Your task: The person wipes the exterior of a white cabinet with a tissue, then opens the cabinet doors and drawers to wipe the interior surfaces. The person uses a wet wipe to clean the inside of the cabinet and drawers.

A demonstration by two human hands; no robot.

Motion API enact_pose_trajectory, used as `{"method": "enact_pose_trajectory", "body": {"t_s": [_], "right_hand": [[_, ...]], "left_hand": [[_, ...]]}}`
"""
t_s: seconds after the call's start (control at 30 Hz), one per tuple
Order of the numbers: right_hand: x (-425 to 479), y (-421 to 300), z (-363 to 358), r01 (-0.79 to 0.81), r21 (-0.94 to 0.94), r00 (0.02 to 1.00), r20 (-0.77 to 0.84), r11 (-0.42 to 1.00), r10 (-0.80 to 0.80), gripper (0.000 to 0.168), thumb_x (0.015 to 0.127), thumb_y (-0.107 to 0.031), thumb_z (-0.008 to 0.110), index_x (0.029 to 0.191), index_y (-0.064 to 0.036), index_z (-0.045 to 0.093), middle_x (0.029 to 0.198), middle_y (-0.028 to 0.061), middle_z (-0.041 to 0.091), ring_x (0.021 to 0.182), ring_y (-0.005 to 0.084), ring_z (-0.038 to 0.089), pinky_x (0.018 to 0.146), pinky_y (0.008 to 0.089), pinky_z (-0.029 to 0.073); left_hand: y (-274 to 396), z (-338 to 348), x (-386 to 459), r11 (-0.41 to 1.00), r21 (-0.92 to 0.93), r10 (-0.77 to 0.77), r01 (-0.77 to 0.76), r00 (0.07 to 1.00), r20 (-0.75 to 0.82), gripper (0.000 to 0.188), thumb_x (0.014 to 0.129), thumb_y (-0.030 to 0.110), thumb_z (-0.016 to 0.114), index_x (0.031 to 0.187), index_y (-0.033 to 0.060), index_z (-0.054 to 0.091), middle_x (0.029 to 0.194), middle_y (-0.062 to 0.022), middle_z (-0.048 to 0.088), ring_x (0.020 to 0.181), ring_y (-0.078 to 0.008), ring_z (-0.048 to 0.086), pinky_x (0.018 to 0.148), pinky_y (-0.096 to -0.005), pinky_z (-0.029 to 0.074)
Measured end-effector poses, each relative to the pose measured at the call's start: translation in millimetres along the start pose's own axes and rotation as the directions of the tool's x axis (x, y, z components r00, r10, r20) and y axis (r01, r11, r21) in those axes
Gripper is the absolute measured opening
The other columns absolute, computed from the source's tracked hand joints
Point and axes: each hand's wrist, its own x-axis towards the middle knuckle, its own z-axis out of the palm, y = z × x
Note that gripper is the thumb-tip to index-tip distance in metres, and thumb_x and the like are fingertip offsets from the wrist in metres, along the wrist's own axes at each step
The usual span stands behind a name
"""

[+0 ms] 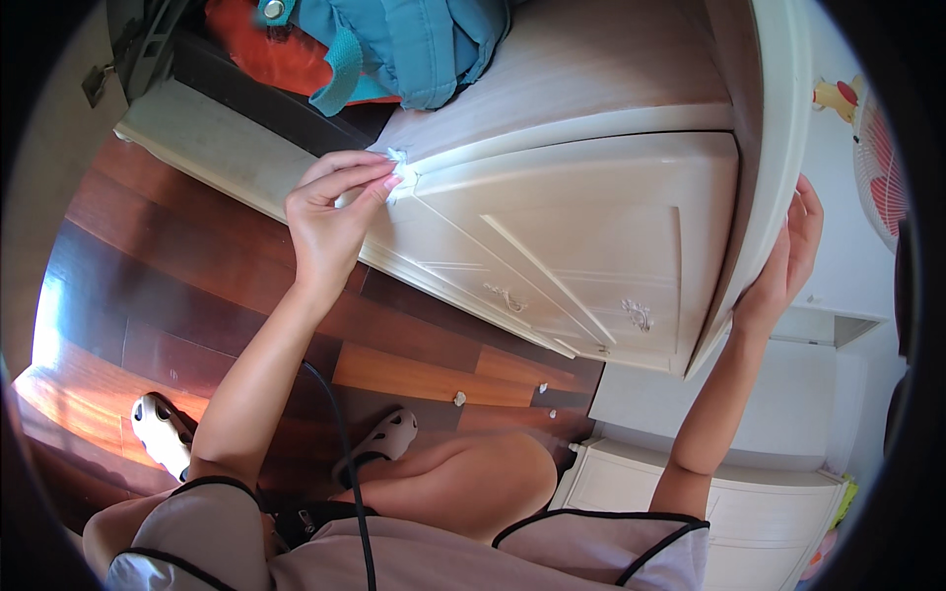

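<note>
My left hand (329, 203) pinches a small crumpled piece of white tissue-like material (400, 168) between thumb and fingertips. The tissue touches the front corner of a white wooden cabinet (584, 140), where its shelf edge meets the doors. My right hand (794, 247) lies against the outer face of the tall side panel (768, 170), fingers bent near its front edge; its thumb is hidden. Between my hands are two panelled cabinet doors, both shut, with ornate handles (637, 315). A teal fabric bag (421, 44) lies on the shelf above, beside an orange-red item (273, 55).
Several white crumpled bits (460, 399) lie on the dark wooden floor (236, 310). A fan with red blades (879, 170) stands at the right. Lower right is a white chest (687, 487). A black cable (344, 443) hangs down before my body.
</note>
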Motion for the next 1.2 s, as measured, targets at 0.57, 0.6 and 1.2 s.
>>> {"method": "enact_pose_trajectory", "body": {"t_s": [0.57, 0.6, 1.2], "right_hand": [[0, 0, 0, -0.027, -0.046, 1.000, -0.005, 0.999, 0.026, 0.046, 0.094, -0.017, 0.048, 0.134, 0.005, 0.047, 0.117, 0.0153, 0.061, 0.104, 0.0182, 0.058, 0.093, 0.0303, 0.045], [0, -1, -1, -0.034, -0.052, 0.999, -0.004, 0.998, 0.034, 0.046, 0.094, -0.017, 0.048, 0.134, 0.004, 0.047, 0.117, 0.0153, 0.061, 0.104, 0.0182, 0.058, 0.093, 0.0303, 0.045], [-1, 15, -10, -0.003, -0.030, 1.000, 0.005, 1.000, 0.003, 0.046, 0.096, -0.018, 0.045, 0.135, 0.006, 0.046, 0.131, 0.0184, 0.055, 0.119, 0.0236, 0.054, 0.104, 0.0336, 0.040]], "left_hand": [[-52, -34, -5, 0.860, 0.377, 0.350, -0.344, 0.935, 0.056, 0.024, 0.070, -0.011, 0.076, 0.088, 0.0038, 0.077, 0.082, -0.0078, 0.071, 0.074, -0.0206, 0.068, 0.065, -0.0279, 0.054], [-55, -38, -7, 0.858, 0.391, 0.335, -0.334, 0.940, 0.068, 0.024, 0.070, -0.012, 0.075, 0.088, 0.0039, 0.077, 0.082, -0.0084, 0.071, 0.075, -0.0217, 0.069, 0.065, -0.0278, 0.055], [-45, -30, -16, 0.952, 0.282, 0.161, -0.121, 0.979, -0.123, 0.014, 0.075, -0.005, 0.078, 0.087, 0.0013, 0.078, 0.085, -0.0102, 0.075, 0.078, -0.0196, 0.071, 0.073, -0.0268, 0.056]]}}
